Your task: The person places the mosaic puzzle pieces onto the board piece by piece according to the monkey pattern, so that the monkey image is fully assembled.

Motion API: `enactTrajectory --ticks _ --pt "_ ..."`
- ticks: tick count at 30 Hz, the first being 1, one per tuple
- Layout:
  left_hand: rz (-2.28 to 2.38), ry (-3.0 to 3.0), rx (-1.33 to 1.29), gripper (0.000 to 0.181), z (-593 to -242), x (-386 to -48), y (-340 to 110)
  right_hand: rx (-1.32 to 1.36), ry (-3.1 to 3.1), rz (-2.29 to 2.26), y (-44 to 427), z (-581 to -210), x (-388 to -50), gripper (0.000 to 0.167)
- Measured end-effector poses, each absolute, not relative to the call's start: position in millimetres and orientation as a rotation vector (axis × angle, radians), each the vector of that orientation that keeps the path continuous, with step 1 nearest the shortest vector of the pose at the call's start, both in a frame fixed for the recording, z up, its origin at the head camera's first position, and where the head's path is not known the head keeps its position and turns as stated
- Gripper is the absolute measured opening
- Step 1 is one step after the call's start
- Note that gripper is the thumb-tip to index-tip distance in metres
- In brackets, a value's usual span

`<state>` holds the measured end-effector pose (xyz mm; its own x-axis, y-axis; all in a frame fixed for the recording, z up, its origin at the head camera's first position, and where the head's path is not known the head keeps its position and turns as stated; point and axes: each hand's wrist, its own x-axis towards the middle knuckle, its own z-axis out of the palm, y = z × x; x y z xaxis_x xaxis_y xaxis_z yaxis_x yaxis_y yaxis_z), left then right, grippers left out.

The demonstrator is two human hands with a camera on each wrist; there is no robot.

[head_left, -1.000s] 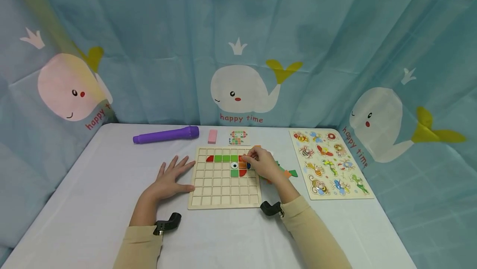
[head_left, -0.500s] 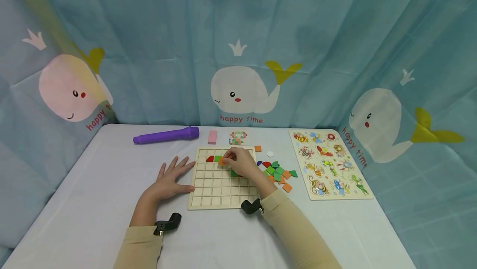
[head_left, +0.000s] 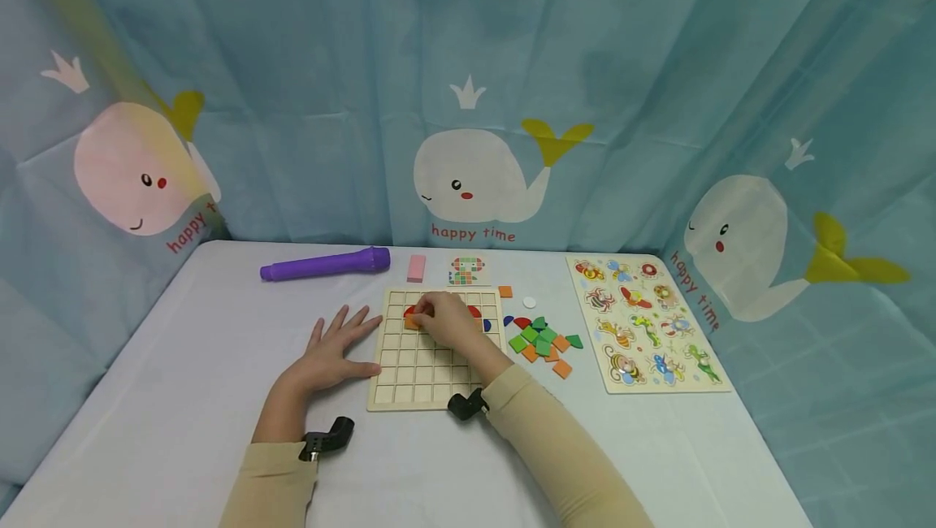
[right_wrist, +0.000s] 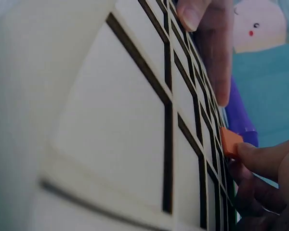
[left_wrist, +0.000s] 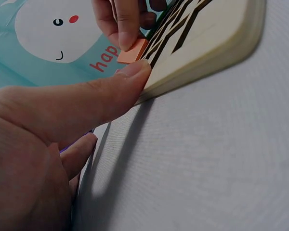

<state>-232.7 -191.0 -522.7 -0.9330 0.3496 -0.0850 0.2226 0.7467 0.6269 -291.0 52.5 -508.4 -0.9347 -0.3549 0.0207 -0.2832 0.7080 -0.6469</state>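
The wooden grid board lies flat, with red pieces and a blue piece in its upper part. My right hand pinches an orange square at the board's upper left, just below a red piece; the same orange square shows in the right wrist view between thumb and fingers. My left hand lies spread at the board's left edge, its thumb touching that edge in the left wrist view. Part of the board is hidden under my right hand.
Loose green, orange, red and blue pieces lie right of the board, near a white disc. A picture card, a pink block and a purple microphone lie behind it. An insect puzzle lies at the right.
My right hand has moved left across the board from its upper right, carrying the orange square, and uncovered the loose pieces. My left hand has stayed in place.
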Motion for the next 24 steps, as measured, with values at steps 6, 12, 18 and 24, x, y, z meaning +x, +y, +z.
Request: enactTrajectory --ticks 6,12,18,24 --pt "0.949 2.749 0.465 0.095 -523.3 -233.1 -191.4 -0.522 2.880 -0.841 43.3 -502.5 -287.0 0.011" --pt "0.937 2.749 0.469 0.096 -528.0 -235.9 -193.3 -0.556 2.865 -0.815 42.5 -500.0 -287.6 0.006" --pt "0.947 2.746 0.467 0.096 -531.1 -237.7 -193.0 -0.563 2.869 -0.874 52.3 -496.5 -285.8 0.008" --pt "0.930 2.754 0.450 0.096 -530.3 -236.1 -192.0 -0.552 2.868 -0.895 65.9 -488.8 -282.0 0.012"
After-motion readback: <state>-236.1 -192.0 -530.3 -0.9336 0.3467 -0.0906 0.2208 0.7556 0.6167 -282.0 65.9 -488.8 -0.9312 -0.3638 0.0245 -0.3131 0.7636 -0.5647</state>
